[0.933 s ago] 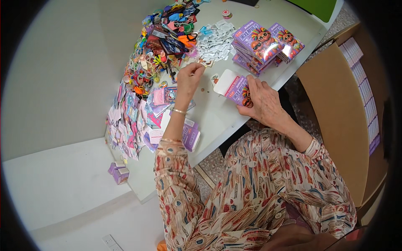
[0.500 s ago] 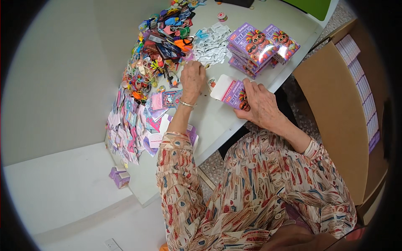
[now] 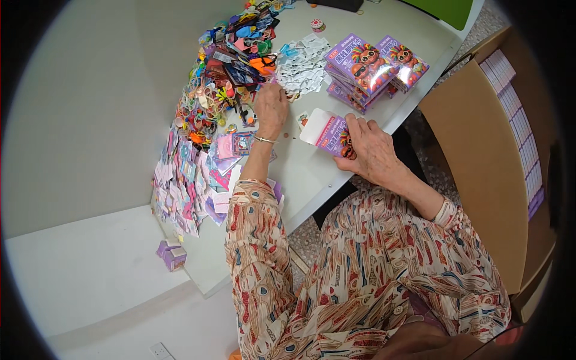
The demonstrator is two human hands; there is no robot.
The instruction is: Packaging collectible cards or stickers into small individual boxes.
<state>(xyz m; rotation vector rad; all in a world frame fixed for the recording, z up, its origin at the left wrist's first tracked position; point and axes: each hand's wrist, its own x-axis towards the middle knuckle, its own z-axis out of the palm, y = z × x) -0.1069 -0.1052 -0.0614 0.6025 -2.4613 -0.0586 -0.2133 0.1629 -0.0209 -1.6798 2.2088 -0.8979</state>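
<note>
My right hand (image 3: 373,153) grips a small purple cardboard box (image 3: 334,134), thumb on one side and fingers on the other. Its white end flap stands open toward the left. My left hand (image 3: 272,109) is at the edge of a heap of colourful small trinkets (image 3: 207,99). Its fingers are bent down and close together, and their tips are mostly hidden, so what they hold I cannot make out. Just beyond those fingers lies a pile of small white packets (image 3: 303,63). A small printed picture piece (image 3: 302,119) lies beside the box's flap.
Filled purple boxes (image 3: 363,66) are stacked at the table's far right. Printed cards and paper pieces (image 3: 186,180) cover the near left. A large brown carton (image 3: 480,156) with rows of boxes stands at right. A small purple box (image 3: 171,255) sits off the table's left corner.
My left hand has shifted slightly away from me and left, further into the trinket heap's edge. My right hand and the box have moved only a little to the left.
</note>
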